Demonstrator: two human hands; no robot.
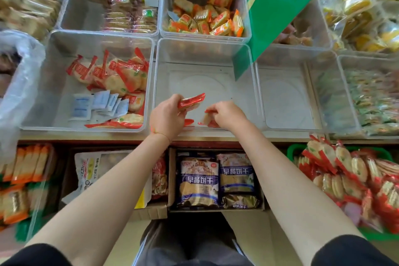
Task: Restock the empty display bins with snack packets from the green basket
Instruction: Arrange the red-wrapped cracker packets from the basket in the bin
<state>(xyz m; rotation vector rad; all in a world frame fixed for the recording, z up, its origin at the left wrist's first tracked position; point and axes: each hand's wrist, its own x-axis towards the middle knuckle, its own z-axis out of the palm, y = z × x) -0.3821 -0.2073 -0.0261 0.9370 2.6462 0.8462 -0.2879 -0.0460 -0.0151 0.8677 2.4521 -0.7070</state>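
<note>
Both hands hover over the empty clear bin point(205, 84) — left hand point(167, 115) gripping a red cracker packet point(191, 100), right hand point(226, 114) pinching another; green basket point(291, 151) lies lower right, nearer the right hand.

I'm looking down into a snack shop. Around the clear display bin point(248, 84) sit more bins of wrapped crackers, a green price sign point(278, 6) above it, and cartons of biscuit bags point(216, 179) below.

Red snack packets point(191, 101) held over clear empty bin point(205, 54).
</note>
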